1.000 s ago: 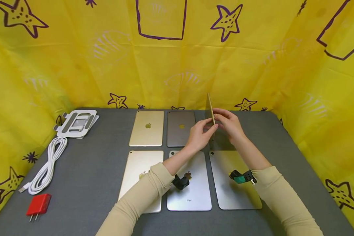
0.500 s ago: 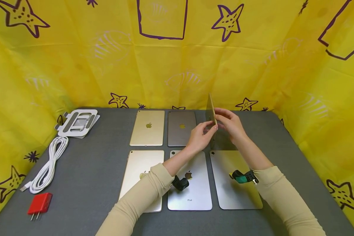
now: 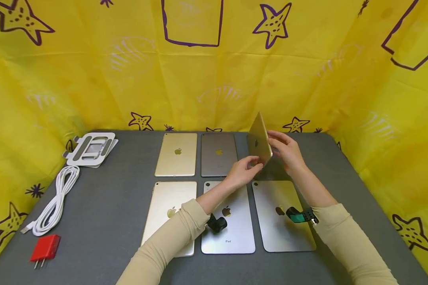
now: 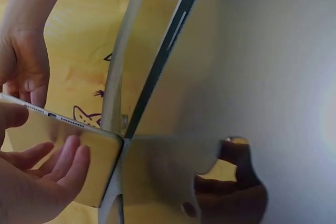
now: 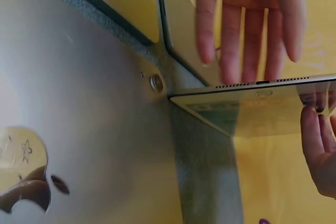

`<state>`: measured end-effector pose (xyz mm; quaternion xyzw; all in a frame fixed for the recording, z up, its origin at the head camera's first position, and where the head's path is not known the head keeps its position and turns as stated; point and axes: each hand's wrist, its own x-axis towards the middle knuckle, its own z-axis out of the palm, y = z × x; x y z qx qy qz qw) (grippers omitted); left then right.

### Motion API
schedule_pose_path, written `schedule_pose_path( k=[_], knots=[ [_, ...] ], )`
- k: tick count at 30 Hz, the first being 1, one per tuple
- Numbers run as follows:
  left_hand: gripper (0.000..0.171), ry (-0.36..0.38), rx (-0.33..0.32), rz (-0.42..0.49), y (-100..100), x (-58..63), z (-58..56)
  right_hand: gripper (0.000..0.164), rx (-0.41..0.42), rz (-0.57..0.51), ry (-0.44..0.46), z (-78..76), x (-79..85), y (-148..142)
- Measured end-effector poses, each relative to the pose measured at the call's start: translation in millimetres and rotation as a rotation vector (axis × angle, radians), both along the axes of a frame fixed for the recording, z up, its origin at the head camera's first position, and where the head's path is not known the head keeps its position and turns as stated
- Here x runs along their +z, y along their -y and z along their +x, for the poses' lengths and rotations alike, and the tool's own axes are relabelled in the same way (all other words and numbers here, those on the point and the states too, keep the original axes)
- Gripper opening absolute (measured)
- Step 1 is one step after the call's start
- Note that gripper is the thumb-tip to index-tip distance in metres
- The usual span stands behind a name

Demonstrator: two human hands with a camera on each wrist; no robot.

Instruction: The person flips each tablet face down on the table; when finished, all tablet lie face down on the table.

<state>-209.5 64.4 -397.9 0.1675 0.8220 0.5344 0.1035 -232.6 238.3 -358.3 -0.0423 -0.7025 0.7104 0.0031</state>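
A gold tablet [image 3: 260,138] stands tilted on its long side at the back right, its Apple-logo back turned left and its screen leaning rightward. My left hand [image 3: 243,171] is on the back side, fingers loosely spread by the end with the charging port. In the left wrist view its fingertips [image 4: 81,156] lie over the gold back. On the screen side is my right hand [image 3: 288,151]; its fingertips [image 5: 311,115] touch the glass in the right wrist view. Closest around it are a dark grey tablet [image 3: 219,162] and a silver tablet [image 3: 283,233].
Face down lie a gold tablet [image 3: 176,158], a pale gold tablet [image 3: 172,194] and a silver iPad [image 3: 229,233]. On the left are a white stand [image 3: 86,160], a coiled white cable [image 3: 53,206] and a red plug adapter [image 3: 45,247]. A yellow patterned curtain [image 3: 189,79] surrounds the table.
The standing tablet's top has tipped rightward, so more of its gold back and logo shows. My right hand has shifted right with it; my left hand has lowered slightly along the near end.
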Motion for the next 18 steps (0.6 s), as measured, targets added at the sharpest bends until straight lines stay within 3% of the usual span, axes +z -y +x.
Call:
schedule_pose_path(
  k=[5,12,18],
  knots=[
    [0.051,0.086,-0.053,-0.068,1.8,-8.4,0.6,0.05,-0.027,-0.065,0.009,2.7,-3.1,-11.1],
    [0.054,0.144,-0.05,-0.034,1.4,-18.4,-1.7,0.047,-0.071,-0.151,0.042,6.8,-6.5,-26.4],
    [0.056,0.157,-0.057,-0.023,-0.5,-19.5,-2.1,0.025,-0.097,-0.223,0.037,9.3,-13.7,-39.0]
  ],
)
